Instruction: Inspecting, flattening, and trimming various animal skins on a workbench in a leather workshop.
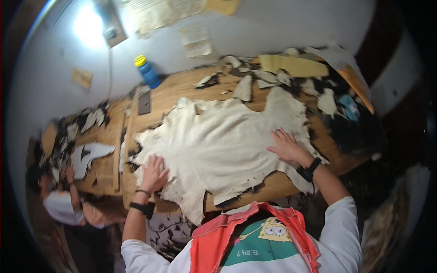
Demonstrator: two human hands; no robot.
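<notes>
A big white hide (218, 136) is lying spread out on the wooden table (180, 84). It is showing its pale side, and bits of black fur are peeking out along its edges. Soft folds are running across its middle, and one pointy part is hanging over the near edge of the table.

The left hand (154, 174) is lying palm down on the left part of the hide. Its fingers are stretching out a little apart, and it is not gripping anything. The right hand (289, 146) is resting flat on the right part. Its fingers are pointing up and left, its thumb is sticking out to the side, and it is not gripping anything either. Each wrist is wearing a black band (309, 169).

Behind the hide, a blue bottle (148, 73) with a yellow lid is standing near the wall (248, 29). A dark flat block (144, 103) is lying just in front of it. Black and white scraps (243, 88) are piling up at the back and right, and a yellow sheet (293, 66) is lying among them. Far left, another person (63, 207) is reaching toward a white piece (88, 157). Above, a lamp (88, 27) is shining brightly.
</notes>
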